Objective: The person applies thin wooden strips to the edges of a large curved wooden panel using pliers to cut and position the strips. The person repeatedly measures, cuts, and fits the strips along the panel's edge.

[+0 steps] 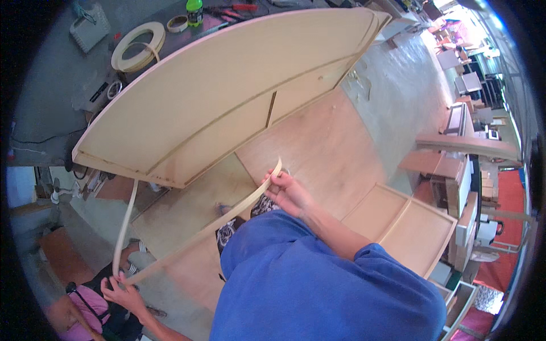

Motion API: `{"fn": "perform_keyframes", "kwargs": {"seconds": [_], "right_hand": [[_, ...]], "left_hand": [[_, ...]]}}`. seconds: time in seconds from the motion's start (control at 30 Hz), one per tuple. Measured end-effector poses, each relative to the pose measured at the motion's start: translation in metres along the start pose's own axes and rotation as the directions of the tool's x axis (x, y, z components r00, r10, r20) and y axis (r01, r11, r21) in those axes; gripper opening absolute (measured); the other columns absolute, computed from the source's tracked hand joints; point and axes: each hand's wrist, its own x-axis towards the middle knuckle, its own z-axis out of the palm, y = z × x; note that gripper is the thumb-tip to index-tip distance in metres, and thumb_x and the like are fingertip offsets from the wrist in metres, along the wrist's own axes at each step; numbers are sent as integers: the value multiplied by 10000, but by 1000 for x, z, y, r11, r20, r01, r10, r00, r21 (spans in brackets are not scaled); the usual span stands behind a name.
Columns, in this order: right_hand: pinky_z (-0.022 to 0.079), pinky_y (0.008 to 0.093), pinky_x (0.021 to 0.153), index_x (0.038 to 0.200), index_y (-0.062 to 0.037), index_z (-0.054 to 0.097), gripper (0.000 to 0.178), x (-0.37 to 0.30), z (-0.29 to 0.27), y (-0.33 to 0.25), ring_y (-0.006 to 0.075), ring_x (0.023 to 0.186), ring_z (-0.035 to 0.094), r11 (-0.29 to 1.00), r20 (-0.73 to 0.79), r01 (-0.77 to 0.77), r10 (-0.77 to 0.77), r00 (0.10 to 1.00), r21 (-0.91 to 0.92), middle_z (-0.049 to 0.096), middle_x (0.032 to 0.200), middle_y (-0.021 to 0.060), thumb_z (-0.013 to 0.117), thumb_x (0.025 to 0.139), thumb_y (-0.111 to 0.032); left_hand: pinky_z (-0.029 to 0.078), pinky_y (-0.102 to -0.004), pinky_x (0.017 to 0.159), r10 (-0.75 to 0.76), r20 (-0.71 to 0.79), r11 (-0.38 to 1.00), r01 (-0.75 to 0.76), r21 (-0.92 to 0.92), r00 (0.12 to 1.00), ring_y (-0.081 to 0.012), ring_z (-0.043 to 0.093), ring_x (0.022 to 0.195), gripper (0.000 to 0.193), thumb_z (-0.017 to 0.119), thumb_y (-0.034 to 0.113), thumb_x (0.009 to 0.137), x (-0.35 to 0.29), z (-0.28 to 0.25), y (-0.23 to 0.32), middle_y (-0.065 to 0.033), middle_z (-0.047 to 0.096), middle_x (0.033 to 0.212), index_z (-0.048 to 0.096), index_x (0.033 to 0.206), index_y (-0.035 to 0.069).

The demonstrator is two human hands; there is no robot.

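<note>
A long, thin, pale strip of edge banding (227, 213) stretches between my two hands. My right hand (284, 190) is closed on it near its free end, which curls up past my fingers. My left hand (124, 295), low at the left, pinches the strip where it bends. From there another length rises to the lower left corner of a large cream furniture panel (227, 85). The panel leans on edge in front of me, with a ribbed frame along its lower side. What lies behind it is hidden.
A dark worktable (62, 108) holds a roll of pale banding (119, 54), a tape roll (177, 24), a green bottle (194, 14) and several tools. Another person (79, 312) is low at the left, near my left hand. A framed panel (392, 221) lies at the right.
</note>
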Motion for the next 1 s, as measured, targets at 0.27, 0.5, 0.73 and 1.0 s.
{"fn": "perform_keyframes", "kwargs": {"seconds": [0.27, 0.5, 0.73, 1.0], "right_hand": [[535, 497, 1052, 1254, -65, 490, 190, -16, -31, -27, 249, 1068, 620, 894, -102, 443, -447, 888, -62, 589, 1133, 98, 532, 1070, -80], [501, 485, 1085, 1300, -92, 514, 240, 34, 7, -26, 223, 1094, 617, 890, -144, 404, -437, 888, -209, 616, 1208, 94, 568, 1066, -98], [580, 350, 883, 1194, -82, 611, 177, 60, 94, 9, 145, 1025, 667, 876, 540, 379, -173, 823, -297, 692, 1103, 21, 646, 1046, -173], [541, 377, 908, 1133, -14, 686, 209, 40, 132, 73, 183, 1058, 654, 752, 769, 416, 182, 613, -510, 700, 1086, 82, 716, 980, -154]], "left_hand": [[332, -569, 1153, 402, 581, 916, -323, -239, 708, -415, 453, 1368, 262, 832, 248, 775, 0, 74, 36, -232, 511, 1440, 724, 891, 39], [393, -533, 1141, 571, 741, 818, -322, -477, 353, -374, 593, 1271, 287, 794, 266, 838, -6, 68, 24, -149, 649, 1346, 744, 1020, 50], [534, -468, 981, 455, 759, 863, -20, -505, 466, -402, 678, 1129, 327, 767, 221, 875, -9, 60, 59, -185, 695, 1276, 721, 1114, 2], [489, -399, 1065, 555, 765, 649, 406, -644, 326, -268, 648, 1191, 352, 635, -2, 871, 41, 57, 121, -144, 696, 1209, 666, 1222, -22]]}}
